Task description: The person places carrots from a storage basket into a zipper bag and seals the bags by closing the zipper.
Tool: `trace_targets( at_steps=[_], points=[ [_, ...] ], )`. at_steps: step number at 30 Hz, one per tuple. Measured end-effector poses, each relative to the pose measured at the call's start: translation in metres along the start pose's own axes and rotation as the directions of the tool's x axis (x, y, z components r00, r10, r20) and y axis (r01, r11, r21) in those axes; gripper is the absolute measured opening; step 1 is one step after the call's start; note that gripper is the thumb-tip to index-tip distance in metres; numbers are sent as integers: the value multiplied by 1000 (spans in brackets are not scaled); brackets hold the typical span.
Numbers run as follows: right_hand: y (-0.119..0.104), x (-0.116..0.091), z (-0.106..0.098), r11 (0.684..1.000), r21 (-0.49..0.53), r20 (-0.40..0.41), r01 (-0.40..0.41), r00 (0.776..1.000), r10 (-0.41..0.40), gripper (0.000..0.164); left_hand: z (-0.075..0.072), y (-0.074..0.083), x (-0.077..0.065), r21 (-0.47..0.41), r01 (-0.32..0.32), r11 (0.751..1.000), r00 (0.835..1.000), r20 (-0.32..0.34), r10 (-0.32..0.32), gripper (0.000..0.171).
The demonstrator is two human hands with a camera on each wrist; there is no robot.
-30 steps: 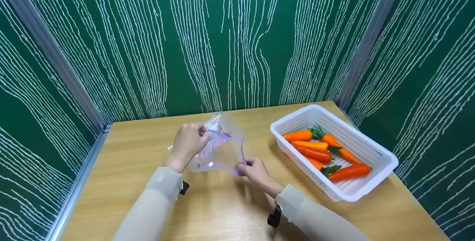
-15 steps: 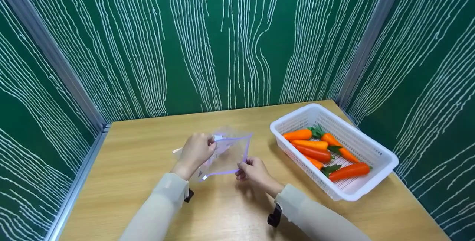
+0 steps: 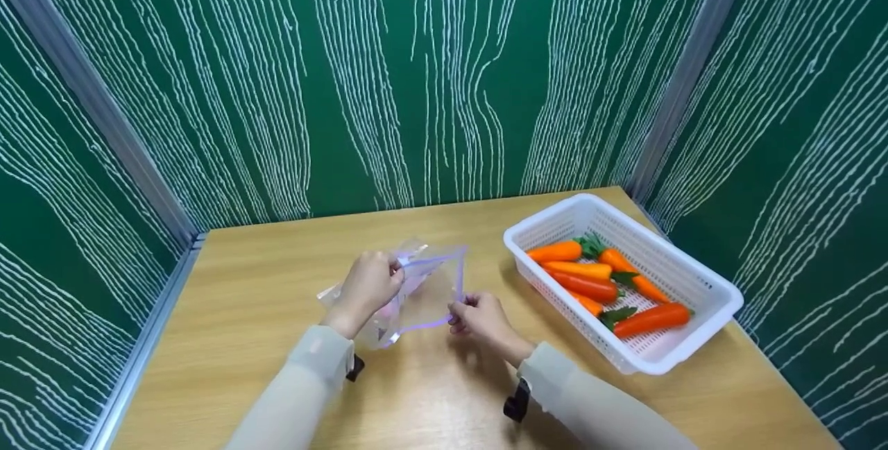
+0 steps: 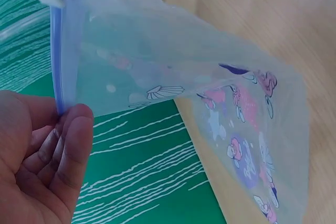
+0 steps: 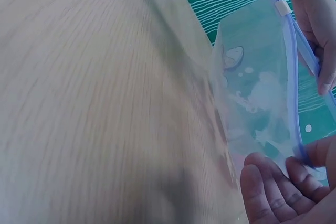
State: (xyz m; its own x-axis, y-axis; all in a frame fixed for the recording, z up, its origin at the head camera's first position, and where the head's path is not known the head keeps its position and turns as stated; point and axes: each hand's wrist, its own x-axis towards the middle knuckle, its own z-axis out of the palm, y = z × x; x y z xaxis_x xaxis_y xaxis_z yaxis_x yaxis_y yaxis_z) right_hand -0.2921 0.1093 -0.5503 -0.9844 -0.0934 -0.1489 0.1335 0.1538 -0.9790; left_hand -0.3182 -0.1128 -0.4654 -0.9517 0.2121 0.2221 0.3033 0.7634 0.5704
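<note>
A clear zip bag with a purple zip edge and printed pink figures hangs between both hands over the table's middle. Its mouth stands apart, facing the person. My left hand pinches the zip edge on one side, thumb against fingers, as the left wrist view shows at the purple strip. My right hand pinches the opposite edge near its lower right part. A white slider sits at one end of the zip in the right wrist view. The printed body of the bag droops away below the mouth.
To the right stands a white plastic basket holding several orange carrots and red-orange ones with green tops. The wooden table is bordered by green walls with white wavy lines at the back and sides.
My left hand has moved a little right and down with its edge of the bag. The bag's mouth has tilted and now faces more towards the person; the right hand stays nearly in place.
</note>
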Motion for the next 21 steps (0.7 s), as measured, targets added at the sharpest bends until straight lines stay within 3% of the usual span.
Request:
trace_targets(
  at_steps=[8, 21],
  points=[
    [0, -1, -3, 997, -71, 27, -1, 1000, 3, 18, 2, -2, -1, -28, 10, 1000, 1000, 11, -10, 16],
    [-4, -6, -9, 999, -42, 14, -28, 999, 29, 23, 8, -2, -4, -41, -25, 999, 1000, -8, 25, 15]
  ],
)
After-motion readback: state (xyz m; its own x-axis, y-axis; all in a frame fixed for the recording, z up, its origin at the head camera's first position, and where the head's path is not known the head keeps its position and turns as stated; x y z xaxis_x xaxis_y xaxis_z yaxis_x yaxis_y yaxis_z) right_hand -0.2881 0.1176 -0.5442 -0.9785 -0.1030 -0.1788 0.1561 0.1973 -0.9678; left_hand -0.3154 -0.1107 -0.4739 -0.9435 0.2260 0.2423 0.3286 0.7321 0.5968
